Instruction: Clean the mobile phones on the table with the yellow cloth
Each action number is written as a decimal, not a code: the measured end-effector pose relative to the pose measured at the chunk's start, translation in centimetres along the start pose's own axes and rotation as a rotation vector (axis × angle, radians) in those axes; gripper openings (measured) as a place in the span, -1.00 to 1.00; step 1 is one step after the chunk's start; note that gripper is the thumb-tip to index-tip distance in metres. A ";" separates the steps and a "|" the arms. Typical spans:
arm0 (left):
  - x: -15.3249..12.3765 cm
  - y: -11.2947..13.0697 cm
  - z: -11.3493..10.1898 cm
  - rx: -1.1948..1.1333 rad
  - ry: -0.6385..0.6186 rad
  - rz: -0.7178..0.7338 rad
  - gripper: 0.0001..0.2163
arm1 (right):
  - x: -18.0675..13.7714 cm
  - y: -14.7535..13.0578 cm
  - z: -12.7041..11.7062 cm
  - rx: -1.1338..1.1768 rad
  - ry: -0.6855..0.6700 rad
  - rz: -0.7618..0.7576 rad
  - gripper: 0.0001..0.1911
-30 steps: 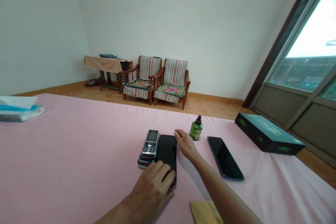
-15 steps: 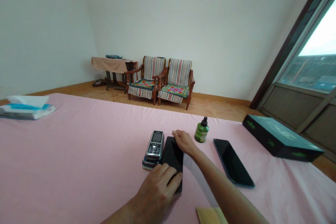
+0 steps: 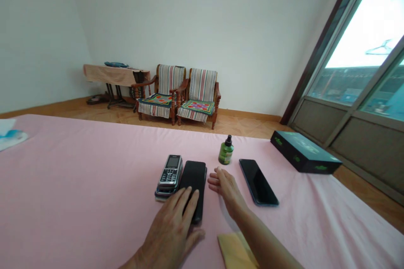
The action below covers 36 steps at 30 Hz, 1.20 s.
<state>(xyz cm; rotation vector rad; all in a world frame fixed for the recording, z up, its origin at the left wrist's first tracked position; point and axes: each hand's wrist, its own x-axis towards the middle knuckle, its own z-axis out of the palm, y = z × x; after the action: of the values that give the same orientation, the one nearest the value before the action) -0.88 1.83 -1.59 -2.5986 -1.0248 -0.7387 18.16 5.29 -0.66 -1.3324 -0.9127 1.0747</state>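
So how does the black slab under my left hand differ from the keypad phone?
The black slab is longer; the keypad phone is shorter. The slab's face looks plain and dark, while the keypad phone shows a small screen above silvery buttons. Your left fingers lie over part of the slab, but the keypad phone's face is uncovered. Both lie side by side.

Pink cloth [image 3: 94, 164]: spread wide, support hidden
Black slab [image 3: 194, 176]: centre of the dial
Phone stack [image 3: 162, 192]: 9 o'clock, silver keypad phone [image 3: 171, 171] uppermost
White-and-blue packet [image 3: 11, 138]: 10 o'clock, cut off
Green spray bottle [image 3: 226, 152]: 1 o'clock, upright
Black box [image 3: 303, 152]: 2 o'clock, flat
Smartphone [image 3: 258, 182]: 3 o'clock, screen up
Yellow sheet [image 3: 233, 250]: 5 o'clock, partly hidden
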 end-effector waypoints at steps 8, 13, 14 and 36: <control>-2.0 -0.5 -0.5 -0.135 0.029 -0.119 -0.30 | 0.0 0.3 -0.2 0.211 -0.004 0.064 -0.38; -3.7 -1.0 -0.9 -0.290 0.110 -0.249 -0.49 | 0.5 0.8 -0.1 0.268 -0.012 0.096 -0.44; -4.0 -1.0 -0.9 -0.311 0.110 -0.272 -0.51 | 0.6 0.8 0.0 0.272 -0.012 0.102 -0.46; -3.4 -0.3 0.2 -0.804 -0.065 -0.624 -0.37 | -3.2 -1.0 1.7 0.135 -0.069 0.076 -0.62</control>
<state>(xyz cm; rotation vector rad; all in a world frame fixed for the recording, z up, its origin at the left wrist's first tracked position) -3.13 0.26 -3.59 -2.9227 -1.9219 -1.4675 15.74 2.75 0.65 -1.2324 -0.8299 1.2254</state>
